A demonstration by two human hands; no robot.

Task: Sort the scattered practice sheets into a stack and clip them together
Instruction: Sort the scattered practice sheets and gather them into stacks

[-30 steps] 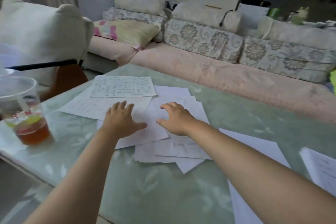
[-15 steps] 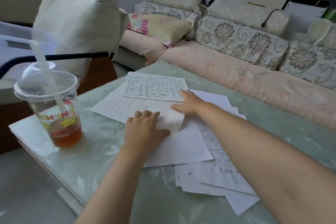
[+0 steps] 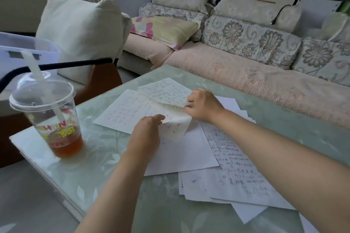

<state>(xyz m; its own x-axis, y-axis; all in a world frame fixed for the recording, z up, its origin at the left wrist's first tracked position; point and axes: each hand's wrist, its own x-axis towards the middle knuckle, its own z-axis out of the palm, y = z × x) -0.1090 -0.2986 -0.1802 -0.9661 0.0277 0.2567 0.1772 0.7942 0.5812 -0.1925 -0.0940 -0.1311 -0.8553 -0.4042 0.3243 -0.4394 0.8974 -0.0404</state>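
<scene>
Several white practice sheets lie overlapping on the pale green glass table [image 3: 284, 123]. My right hand [image 3: 202, 105] pinches the near edge of a gridded sheet [image 3: 166, 91] and lifts it off the table. My left hand [image 3: 146, 132] holds the curled-up corner of a sheet with red marks [image 3: 128, 111], which bends upward between the two hands. A blank sheet [image 3: 183, 155] lies under them. Handwritten sheets [image 3: 233, 168] fan out to the right, partly under my right forearm. No clip is visible.
A plastic cup of brown tea [image 3: 55, 119] with lid and straw stands near the table's left corner. A chair with a white cushion [image 3: 81, 36] is behind it. A pink sofa [image 3: 246, 73] with floral cushions runs along the far side.
My right hand went from resting on the gridded sheet's edge to pinching and lifting it. My left hand curled the red-marked sheet's corner upward. The view shifted slightly left.
</scene>
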